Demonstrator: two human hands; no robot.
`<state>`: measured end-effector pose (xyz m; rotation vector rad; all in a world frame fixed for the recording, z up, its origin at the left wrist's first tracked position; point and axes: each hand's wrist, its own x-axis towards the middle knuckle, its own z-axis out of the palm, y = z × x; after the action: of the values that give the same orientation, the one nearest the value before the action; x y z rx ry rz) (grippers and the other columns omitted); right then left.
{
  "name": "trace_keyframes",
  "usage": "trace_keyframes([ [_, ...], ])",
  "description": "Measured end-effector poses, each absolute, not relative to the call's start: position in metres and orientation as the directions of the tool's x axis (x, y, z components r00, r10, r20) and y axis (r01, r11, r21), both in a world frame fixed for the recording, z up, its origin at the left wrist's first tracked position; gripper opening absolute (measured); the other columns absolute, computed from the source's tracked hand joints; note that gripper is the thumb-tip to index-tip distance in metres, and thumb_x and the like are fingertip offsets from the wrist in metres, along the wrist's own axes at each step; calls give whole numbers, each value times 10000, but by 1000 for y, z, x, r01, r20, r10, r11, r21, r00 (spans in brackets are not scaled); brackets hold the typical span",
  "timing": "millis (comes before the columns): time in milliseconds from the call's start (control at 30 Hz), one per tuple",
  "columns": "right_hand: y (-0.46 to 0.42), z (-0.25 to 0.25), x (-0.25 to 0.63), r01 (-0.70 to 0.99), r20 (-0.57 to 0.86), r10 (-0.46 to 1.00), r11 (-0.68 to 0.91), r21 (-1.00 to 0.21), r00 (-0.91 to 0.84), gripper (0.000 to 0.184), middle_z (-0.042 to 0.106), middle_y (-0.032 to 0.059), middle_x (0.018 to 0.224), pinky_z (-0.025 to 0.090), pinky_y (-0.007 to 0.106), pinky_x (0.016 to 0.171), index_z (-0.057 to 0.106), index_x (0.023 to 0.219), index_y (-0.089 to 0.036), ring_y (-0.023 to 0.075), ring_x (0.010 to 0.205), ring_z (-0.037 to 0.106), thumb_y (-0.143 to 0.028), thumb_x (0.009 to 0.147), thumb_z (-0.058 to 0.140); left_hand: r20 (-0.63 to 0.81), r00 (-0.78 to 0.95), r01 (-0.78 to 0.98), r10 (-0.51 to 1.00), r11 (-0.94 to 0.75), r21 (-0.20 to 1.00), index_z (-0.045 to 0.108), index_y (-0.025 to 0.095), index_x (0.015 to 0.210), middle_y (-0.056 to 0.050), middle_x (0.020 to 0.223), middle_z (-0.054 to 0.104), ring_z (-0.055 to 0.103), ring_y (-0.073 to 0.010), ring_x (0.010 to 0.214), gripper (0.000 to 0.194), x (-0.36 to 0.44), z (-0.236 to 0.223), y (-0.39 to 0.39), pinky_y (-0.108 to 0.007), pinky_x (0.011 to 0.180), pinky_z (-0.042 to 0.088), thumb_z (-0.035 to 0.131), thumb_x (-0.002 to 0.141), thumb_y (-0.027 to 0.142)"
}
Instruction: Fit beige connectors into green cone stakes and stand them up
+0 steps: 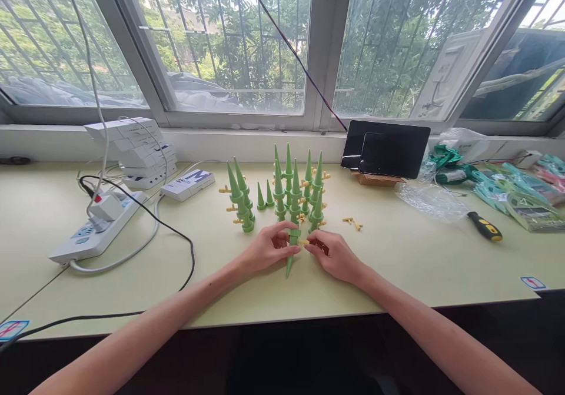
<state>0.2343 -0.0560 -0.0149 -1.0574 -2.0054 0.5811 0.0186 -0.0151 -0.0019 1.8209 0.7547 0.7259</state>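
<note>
My left hand (270,246) is closed around a green plastic spike (292,243), its tip pointing down toward the table's front edge. On the right side of that spike, a small yellow valve (303,242) sticks out, pinched by the fingertips of my right hand (333,254). Whether the valve is fully seated in the spike I cannot tell. Just beyond my hands stand several stacks of green spikes (241,203), many with yellow valves jutting from their sides. Two short green cones (261,196) stand between the stacks. A few loose yellow valves (352,222) lie to the right.
On the left are a power strip (95,230) with cables, a white box (188,184) and stacked white boxes (141,148). Toward the right are a dark tablet (388,150), a screwdriver (484,226) and plastic packets (521,189). A black cable (193,254) crosses the table's left side.
</note>
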Motion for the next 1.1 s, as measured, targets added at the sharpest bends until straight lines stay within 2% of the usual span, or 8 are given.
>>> trace_keyframes([
  [167, -57, -12, 232, 454, 401, 846, 529, -717, -352, 110, 553, -19, 694, 357, 247, 604, 556, 823, -190, 123, 618, 463, -202, 930, 531, 129, 632, 91, 764, -239, 967, 533, 186, 1135, 87, 602, 385, 399, -61, 503, 381, 21, -4, -14, -185, 475, 366, 704, 828, 333],
  [300, -57, -10, 231, 457, 370, 857, 507, -731, -359, 217, 505, -31, 624, 335, 244, 579, 504, 719, -189, 115, 577, 426, -197, 935, 495, 130, 623, 71, 771, -221, 973, 544, 187, 1116, 94, 597, 319, 336, -53, 494, 357, 21, -4, -16, -177, 452, 328, 707, 824, 313],
  [500, -58, -9, 230, 441, 351, 853, 506, -742, -387, 310, 460, -37, 579, 339, 241, 564, 421, 649, -196, 108, 536, 413, -210, 959, 426, 131, 615, 57, 778, -210, 976, 540, 174, 1097, 94, 594, 335, 339, -54, 496, 372, 23, -3, -18, -178, 451, 349, 718, 809, 328],
  [667, -58, -8, 230, 433, 346, 850, 505, -747, -397, 347, 483, -29, 576, 357, 250, 567, 446, 645, -194, 112, 529, 434, -269, 982, 408, 125, 606, 62, 786, -203, 977, 548, 171, 1088, 98, 583, 341, 351, -50, 477, 408, 23, -3, -17, -171, 430, 349, 744, 780, 353],
  [733, -58, -8, 230, 436, 352, 854, 503, -746, -383, 334, 516, -21, 593, 364, 253, 573, 489, 667, -190, 116, 544, 449, -293, 981, 433, 124, 599, 71, 791, -206, 976, 547, 170, 1097, 100, 576, 341, 349, -49, 467, 416, 22, -3, -17, -171, 425, 345, 743, 781, 358],
  [900, -58, -9, 231, 426, 378, 863, 496, -756, -335, 129, 595, 2, 718, 384, 254, 573, 591, 875, -185, 127, 601, 478, -293, 932, 548, 136, 593, 82, 794, -227, 970, 549, 168, 1110, 93, 588, 358, 344, -48, 459, 429, 22, -4, -16, -175, 420, 345, 733, 786, 379],
  [1100, -57, -11, 231, 414, 391, 854, 511, -753, -343, 130, 592, 7, 717, 390, 260, 574, 573, 858, -186, 133, 609, 488, -281, 936, 532, 144, 588, 94, 796, -244, 965, 558, 176, 1104, 94, 593, 327, 336, -52, 473, 426, 23, -5, -17, -174, 425, 337, 736, 779, 385],
])
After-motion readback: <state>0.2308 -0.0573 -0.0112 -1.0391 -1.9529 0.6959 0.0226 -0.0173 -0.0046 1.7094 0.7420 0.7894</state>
